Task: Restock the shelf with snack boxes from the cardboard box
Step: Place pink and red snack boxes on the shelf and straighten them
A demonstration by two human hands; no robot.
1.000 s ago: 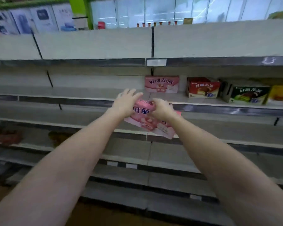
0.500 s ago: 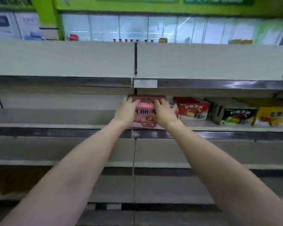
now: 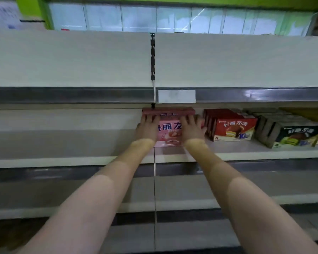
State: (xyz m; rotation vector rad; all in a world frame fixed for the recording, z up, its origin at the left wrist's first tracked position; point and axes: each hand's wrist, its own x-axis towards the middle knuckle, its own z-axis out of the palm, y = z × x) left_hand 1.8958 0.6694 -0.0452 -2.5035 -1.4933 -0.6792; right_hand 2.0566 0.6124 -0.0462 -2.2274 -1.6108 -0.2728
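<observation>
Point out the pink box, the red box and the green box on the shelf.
pink box (image 3: pixel 170 132): head view, front face between the hands.
red box (image 3: pixel 234 130): head view, front face.
green box (image 3: pixel 299 137): head view, front face.

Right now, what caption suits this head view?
Both hands, left and right, press a pink snack box onto the shelf.

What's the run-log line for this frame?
stage: placing | hands: left and right on pink box | box: on shelf

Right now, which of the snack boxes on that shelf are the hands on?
The pink snack box, leftmost in the row. The left hand and right hand press its front; the red box and green-and-black box stand untouched.
</observation>
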